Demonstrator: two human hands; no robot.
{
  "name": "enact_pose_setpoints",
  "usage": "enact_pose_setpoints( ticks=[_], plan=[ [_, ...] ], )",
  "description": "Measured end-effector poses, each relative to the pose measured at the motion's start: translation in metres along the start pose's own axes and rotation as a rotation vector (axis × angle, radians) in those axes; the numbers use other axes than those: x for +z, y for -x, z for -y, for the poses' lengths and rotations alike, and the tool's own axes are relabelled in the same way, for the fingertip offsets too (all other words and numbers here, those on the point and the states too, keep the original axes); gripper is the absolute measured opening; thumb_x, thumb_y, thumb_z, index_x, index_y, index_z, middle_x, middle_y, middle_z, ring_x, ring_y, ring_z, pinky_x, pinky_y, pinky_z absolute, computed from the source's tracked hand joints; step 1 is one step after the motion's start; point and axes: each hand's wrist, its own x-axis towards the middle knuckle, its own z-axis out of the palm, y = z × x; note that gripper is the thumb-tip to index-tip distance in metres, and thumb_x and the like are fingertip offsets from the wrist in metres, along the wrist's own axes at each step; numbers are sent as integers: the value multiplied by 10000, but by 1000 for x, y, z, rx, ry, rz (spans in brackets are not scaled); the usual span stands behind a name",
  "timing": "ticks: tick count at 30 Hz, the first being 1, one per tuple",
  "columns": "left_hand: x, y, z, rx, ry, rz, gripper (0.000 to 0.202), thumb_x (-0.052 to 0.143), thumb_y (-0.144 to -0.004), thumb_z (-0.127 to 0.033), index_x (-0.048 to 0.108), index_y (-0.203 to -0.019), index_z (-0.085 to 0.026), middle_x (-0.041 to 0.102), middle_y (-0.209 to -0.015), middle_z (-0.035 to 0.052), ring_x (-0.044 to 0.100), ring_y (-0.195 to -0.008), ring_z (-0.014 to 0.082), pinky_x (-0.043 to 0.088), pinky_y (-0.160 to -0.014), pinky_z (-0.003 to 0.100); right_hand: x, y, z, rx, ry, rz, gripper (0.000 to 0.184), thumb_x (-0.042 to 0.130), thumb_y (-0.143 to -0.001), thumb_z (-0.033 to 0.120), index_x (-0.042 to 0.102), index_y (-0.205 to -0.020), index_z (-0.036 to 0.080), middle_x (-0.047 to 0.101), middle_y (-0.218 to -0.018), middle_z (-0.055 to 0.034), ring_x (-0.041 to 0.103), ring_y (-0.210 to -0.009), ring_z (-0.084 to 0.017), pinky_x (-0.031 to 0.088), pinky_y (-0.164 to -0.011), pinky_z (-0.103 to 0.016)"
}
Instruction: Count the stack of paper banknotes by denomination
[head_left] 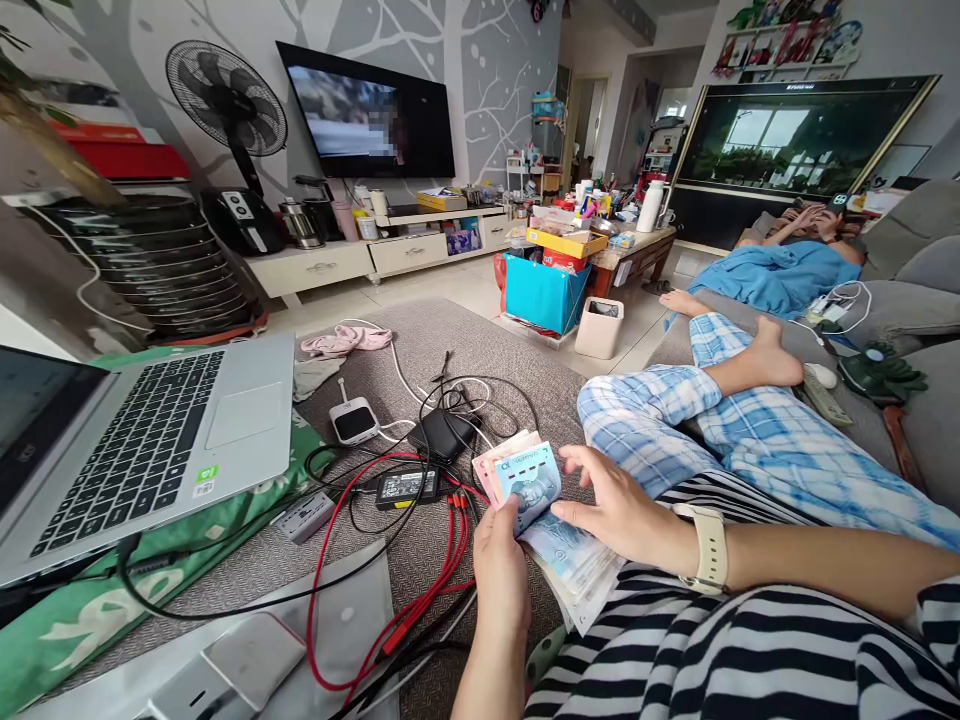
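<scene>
Two hands work over a bundle of banknotes (pixel 534 470), which sits just above the person's lap, in front of a black-and-white striped top (pixel 757 650). The left hand (pixel 501 570) pinches the bundle, its thumb pressed on the face of a blue note, with pink edges fanning out behind. The right hand (pixel 630 515) reaches in from the other side, thumb and forefinger spread apart; its remaining fingers are mostly hidden, and whether its thumb touches the paper I cannot tell. More of the notes extend down beneath this hand, and a pale watch (pixel 709 550) circles its wrist. Just beyond the left hand, on grey woven fabric (pixel 525 375), lie a black power adapter (pixel 409 488), a loop of red cable (pixel 315 610), a dark case (pixel 442 436) under tangled black and white cords, and a small white device (pixel 354 420) with a dark screen. Farther left, an open laptop (pixel 251 400) rests on a green cloth (pixel 300 455). Plaid trousers (pixel 645 425) stretch past the right hand. Well apart, another person (pixel 795 255) lies on the sofa under blue fabric, and a lit television (pixel 412 125) faces the room.
</scene>
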Motion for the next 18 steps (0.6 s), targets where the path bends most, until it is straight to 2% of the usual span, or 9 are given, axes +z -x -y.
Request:
enact_pose_setpoints(
  ticks=[2, 5, 7, 12, 15, 18],
  plan=[
    [0, 1, -1, 28, -36, 0, 303, 686, -624, -250, 707, -891, -108, 725, -840, 93, 657, -888, 261, 489, -805, 339, 0, 1, 3, 5, 0, 67, 524, 631, -780, 402, 449, -1241, 232, 544, -1180, -90, 516, -1002, -234, 385, -884, -395],
    [1, 4, -3, 36, -113, 71, 250, 670, -644, -263, 718, -837, -111, 726, -874, 101, 642, -936, 270, 476, -827, 326, 1, 1, 9, -9, -8, 168, 377, 607, -807, 390, 532, -1133, 216, 585, -1109, -92, 519, -1017, -249, 386, -878, -396],
    [1, 6, -4, 36, -151, 122, 235, 657, -660, -278, 721, -817, -115, 723, -916, 107, 630, -973, 274, 463, -852, 321, 2, 1, 13, -21, -9, 197, 347, 626, -795, 361, 544, -1098, 213, 595, -1081, -89, 524, -1015, -250, 388, -873, -387],
    [0, 5, -3, 57, -152, 75, 205, 658, -663, -279, 722, -794, -136, 727, -879, 88, 627, -981, 272, 457, -878, 339, 1, 0, 15, -64, -75, 226, 459, 665, -764, 297, 497, -1185, 227, 566, -1174, -90, 504, -1086, -253, 373, -922, -394],
    [-1, 4, -1, 22, -90, 53, 275, 680, -640, -277, 717, -863, -121, 726, -838, 97, 646, -926, 278, 474, -848, 364, 3, -4, 8, -1, -177, 208, 442, 642, -783, 285, 485, -1192, 229, 596, -1112, -73, 544, -1010, -225, 406, -869, -374],
    [-1, 4, -1, -25, -22, 42, 370, 701, -611, -277, 700, -929, -89, 723, -830, 116, 662, -860, 280, 485, -817, 383, 8, -10, -6, 85, -259, 128, 449, 638, -786, 315, 459, -1186, 217, 608, -982, -46, 565, -878, -188, 428, -766, -335]
  ],
)
